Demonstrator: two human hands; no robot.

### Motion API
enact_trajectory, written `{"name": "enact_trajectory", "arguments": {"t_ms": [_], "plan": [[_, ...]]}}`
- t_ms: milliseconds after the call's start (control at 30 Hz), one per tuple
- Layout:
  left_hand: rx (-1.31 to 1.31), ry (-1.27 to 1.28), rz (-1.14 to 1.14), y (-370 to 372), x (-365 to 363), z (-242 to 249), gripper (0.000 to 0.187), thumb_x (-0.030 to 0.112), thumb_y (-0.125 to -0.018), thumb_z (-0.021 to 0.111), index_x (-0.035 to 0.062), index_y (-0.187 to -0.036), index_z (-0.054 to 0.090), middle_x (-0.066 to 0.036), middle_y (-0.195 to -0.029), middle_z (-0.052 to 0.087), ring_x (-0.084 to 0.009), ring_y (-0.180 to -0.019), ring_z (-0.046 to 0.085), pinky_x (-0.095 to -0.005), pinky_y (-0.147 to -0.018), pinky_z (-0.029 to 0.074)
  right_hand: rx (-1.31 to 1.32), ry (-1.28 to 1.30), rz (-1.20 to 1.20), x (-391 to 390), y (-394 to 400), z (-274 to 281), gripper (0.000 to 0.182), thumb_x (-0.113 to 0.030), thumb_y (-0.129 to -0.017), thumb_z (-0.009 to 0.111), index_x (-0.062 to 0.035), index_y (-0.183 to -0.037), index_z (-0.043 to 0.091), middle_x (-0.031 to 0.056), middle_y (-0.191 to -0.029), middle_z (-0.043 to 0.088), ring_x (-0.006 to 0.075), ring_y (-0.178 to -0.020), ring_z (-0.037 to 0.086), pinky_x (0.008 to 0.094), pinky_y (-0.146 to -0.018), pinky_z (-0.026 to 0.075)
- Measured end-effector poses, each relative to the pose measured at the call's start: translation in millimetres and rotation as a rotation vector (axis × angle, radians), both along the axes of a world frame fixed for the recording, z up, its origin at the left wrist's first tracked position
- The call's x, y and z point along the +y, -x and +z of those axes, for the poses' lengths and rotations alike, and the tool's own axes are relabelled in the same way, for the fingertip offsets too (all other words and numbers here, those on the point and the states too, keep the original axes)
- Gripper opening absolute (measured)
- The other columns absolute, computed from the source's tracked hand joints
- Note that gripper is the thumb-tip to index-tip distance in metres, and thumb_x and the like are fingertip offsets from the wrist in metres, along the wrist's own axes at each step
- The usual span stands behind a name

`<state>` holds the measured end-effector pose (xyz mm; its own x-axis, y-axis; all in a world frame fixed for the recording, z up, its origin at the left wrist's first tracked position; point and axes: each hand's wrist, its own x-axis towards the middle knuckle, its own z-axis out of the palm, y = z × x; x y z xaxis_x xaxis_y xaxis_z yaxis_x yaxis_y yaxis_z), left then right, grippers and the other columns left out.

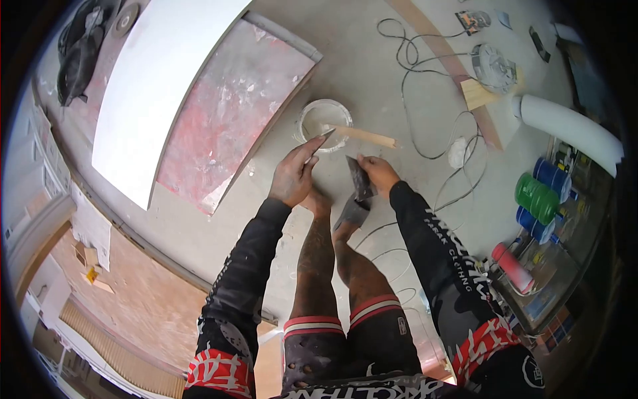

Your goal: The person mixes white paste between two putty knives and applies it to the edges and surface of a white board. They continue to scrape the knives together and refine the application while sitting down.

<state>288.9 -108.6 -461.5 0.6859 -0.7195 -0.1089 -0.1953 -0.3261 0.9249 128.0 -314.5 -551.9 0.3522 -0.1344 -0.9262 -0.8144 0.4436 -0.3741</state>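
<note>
My left hand [292, 174] is closed on a thin grey blade [325, 136], whose tip points toward a white bucket [301, 124]. Pinched in my right hand [379, 174] is a dark, flat, blade-like piece [358, 178], hanging above my foot in a dark slipper [353, 211]. The bucket has pale residue around its rim and stands on the floor just beyond my hands. A flat wooden stick [365, 136] reaches from the bucket out to the right. Fingers cover most of the grey blade, and I cannot make out its handle.
To the left lie a red-and-grey stained board [222, 106] and a long white panel [159, 86]. A black cable [411, 110] loops over the floor on the right. Beyond are an orange-black power tool [473, 22], a white pipe [565, 130] and a green water bottle [536, 198].
</note>
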Motion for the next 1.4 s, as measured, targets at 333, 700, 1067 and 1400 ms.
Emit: {"name": "enact_trajectory", "arguments": {"t_ms": [333, 700, 1067, 1400], "plan": [[-0.463, 0.166, -0.100, 15, 15, 98, 0.057, -0.006, -0.068, 0.066, 0.0080, -0.122, 0.059, -0.016, -0.134, 0.056, -0.0417, -0.121, 0.053, -0.0446, -0.099, 0.046, -0.422, -0.403, -0.716, 15, 9, 112, 0.032, -0.011, -0.091, 0.063, -0.0003, -0.120, 0.056, 0.0082, -0.113, 0.063, 0.0196, -0.103, 0.062, 0.0358, -0.095, 0.048], [-0.742, 0.031, -0.270, 54, 28, 198, 0.067, 0.014, -0.068, 0.077, 0.0283, -0.129, 0.054, -0.011, -0.145, 0.045, -0.0401, -0.133, 0.041, -0.0589, -0.106, 0.033, -0.705, -0.785, -0.496, 37, -15, 255, 0.050, -0.027, -0.097, 0.056, 0.0002, -0.137, 0.044, 0.0143, -0.131, 0.056, 0.0254, -0.121, 0.055, 0.0415, -0.105, 0.043], [-0.916, -0.178, -0.371, 15, 108, 296, 0.054, 0.021, -0.075, 0.069, 0.0269, -0.128, 0.058, -0.007, -0.145, 0.046, -0.0346, -0.133, 0.043, -0.0513, -0.108, 0.034, -0.946, -0.871, -0.515, 68, -20, 372, 0.043, -0.029, -0.099, 0.051, -0.0012, -0.132, 0.048, 0.0108, -0.122, 0.061, 0.0243, -0.114, 0.058, 0.0404, -0.099, 0.045], [1.426, 0.946, 0.610, -64, 267, 284, 0.035, 0.030, -0.100, 0.047, 0.0017, -0.120, 0.055, -0.011, -0.102, 0.068, -0.0225, -0.085, 0.069, -0.0347, -0.067, 0.056, -1.429, 0.804, 0.630, 249, -142, 505, 0.029, 0.000, -0.085, 0.063, 0.0000, -0.114, 0.060, 0.0174, -0.119, 0.058, 0.0293, -0.112, 0.059, 0.0452, -0.098, 0.046]]}}
